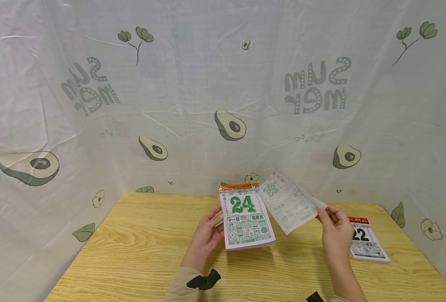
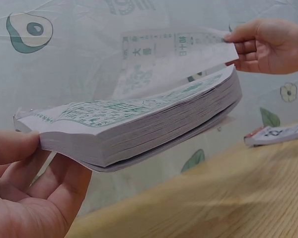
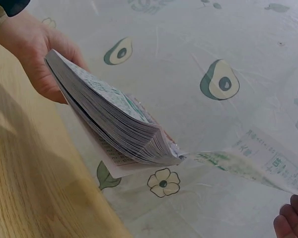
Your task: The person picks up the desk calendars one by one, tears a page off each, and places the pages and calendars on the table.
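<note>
A thick tear-off calendar pad (image 1: 248, 218) with a large green 24 and a red-and-gold top strip is held above the table, tilted. My left hand (image 1: 207, 235) grips its left edge, thumb on the upper face and fingers underneath, as the left wrist view shows. Between thumb and fingers, my right hand (image 1: 336, 230) pinches the corner of a thin calendar page (image 1: 289, 203), its back side showing with faint print. The page's other end meets the pad's top corner in the right wrist view; whether it is still joined there, I cannot tell.
A second, smaller calendar pad (image 1: 370, 243) with a black 22 and a red top lies on the wooden table (image 1: 140, 239), right of my right hand. Behind the table hangs a pale sheet (image 1: 193, 84) printed with avocados and flowers.
</note>
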A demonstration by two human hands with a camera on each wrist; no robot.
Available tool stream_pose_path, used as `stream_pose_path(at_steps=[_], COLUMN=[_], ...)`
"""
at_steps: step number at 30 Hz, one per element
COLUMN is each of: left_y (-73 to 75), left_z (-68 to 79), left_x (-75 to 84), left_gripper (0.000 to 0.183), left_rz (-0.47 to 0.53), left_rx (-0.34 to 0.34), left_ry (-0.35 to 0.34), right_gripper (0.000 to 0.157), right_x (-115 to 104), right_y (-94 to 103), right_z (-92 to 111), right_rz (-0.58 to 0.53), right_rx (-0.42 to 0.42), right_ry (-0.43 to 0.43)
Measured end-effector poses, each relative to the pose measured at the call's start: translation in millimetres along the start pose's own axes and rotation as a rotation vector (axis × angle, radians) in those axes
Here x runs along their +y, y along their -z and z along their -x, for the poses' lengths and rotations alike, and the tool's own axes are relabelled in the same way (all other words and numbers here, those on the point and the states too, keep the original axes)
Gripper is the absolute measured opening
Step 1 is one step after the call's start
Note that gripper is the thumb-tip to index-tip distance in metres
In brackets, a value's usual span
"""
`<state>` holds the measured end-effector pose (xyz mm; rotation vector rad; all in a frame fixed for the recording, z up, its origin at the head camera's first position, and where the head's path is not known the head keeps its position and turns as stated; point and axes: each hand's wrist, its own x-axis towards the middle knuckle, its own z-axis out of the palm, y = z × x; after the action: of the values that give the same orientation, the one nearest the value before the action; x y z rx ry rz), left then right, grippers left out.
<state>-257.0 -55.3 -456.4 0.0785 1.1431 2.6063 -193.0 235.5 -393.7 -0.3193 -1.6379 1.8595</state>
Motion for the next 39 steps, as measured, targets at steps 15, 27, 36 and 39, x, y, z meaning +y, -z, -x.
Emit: stream_pose_path(at_steps=[15, 27, 36, 39], left_y=[0.2, 1.3, 1.6, 3.1], left_z=[-0.1, 1.2, 0.5, 0.1], left_x=[1.5, 2.6, 3.9, 5.4], left_gripper=[0.024, 0.026, 0.028, 0.026], left_rz=[-0.001, 0.007, 0.008, 0.020], left_rx=[0.013, -0.023, -0.002, 0.013], left_ry=[0.009, -0.013, -0.007, -0.013], right_gripper=[0.013, 0.011, 0.012, 0.010], right_x=[0.5, 1.2, -0.4, -1.6], right_y=[0.8, 1.3, 2.3, 4.1], right_z=[-1.9, -2.3, -2.4, -3.2], right_rz=[0.015, -0.009, -0.002, 0.015], right_rx=[0.017, 0.024, 0.033, 0.052], right_ry=[0.008, 0.019, 0.009, 0.023])
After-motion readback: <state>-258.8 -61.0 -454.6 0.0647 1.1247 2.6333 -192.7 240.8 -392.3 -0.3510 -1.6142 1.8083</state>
